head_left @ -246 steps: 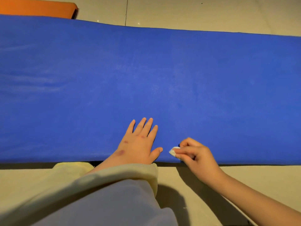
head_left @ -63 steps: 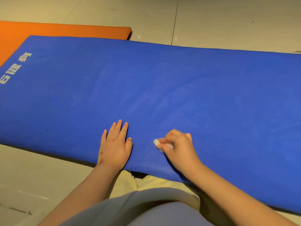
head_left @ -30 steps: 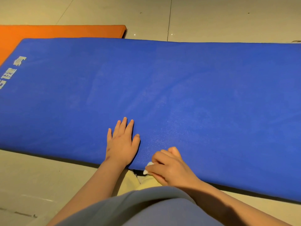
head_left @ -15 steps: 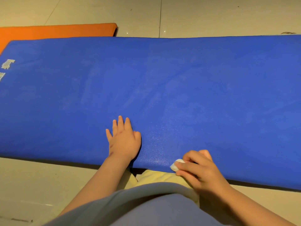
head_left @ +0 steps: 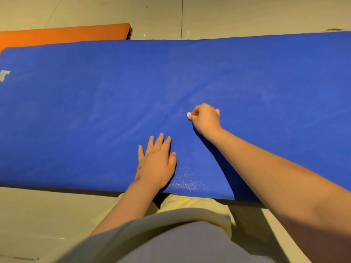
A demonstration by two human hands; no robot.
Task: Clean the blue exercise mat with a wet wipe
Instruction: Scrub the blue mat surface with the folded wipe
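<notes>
The blue exercise mat (head_left: 247,76) lies flat on the floor and fills the width of the head view. My left hand (head_left: 155,162) rests flat on it near its front edge, fingers straight and spread. My right hand (head_left: 206,118) is stretched out over the middle of the mat, fingers curled around a small white wet wipe (head_left: 188,114). Only a corner of the wipe shows at the fingertips, pressed against the mat surface.
An orange mat (head_left: 64,34) lies behind the blue one at the far left. Pale tiled floor (head_left: 228,14) surrounds both mats. White printed characters (head_left: 4,75) mark the blue mat's left end. My knees, in pale yellow fabric (head_left: 190,204), touch the front edge.
My right hand has moved with the wipe from the mat's front edge forward to the middle of the mat. The left hand stays flat in the same spot.
</notes>
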